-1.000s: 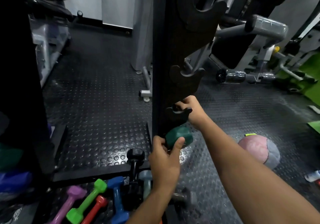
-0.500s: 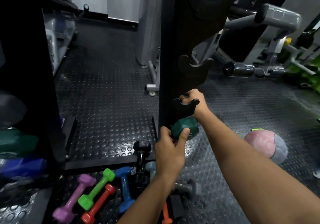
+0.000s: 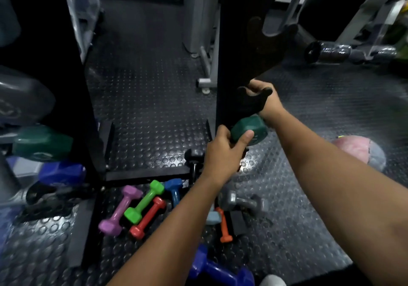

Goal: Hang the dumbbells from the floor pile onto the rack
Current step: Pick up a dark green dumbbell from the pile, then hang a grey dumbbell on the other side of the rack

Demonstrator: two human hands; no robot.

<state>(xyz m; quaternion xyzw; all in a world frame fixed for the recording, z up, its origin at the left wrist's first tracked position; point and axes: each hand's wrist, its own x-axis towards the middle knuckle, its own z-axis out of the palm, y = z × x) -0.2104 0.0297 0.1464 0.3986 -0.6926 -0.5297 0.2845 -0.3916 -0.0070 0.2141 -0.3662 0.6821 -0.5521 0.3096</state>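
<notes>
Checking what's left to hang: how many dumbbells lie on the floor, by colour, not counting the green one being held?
Purple coated dumbbell: 1
Bright green coated dumbbell: 1
Red coated dumbbell: 1
Orange coated dumbbell: 1
Mid-blue coated dumbbell: 1
Dark blue coated dumbbell: 1
Pale blue-grey dumbbell: 1
Silver-grey metal dumbbell: 1
Black dumbbell: 1
Total: 9

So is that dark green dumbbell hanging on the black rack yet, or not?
Not yet. The dark green dumbbell sits just below the black rack's hook, its near end gripped by the left hand.
</notes>
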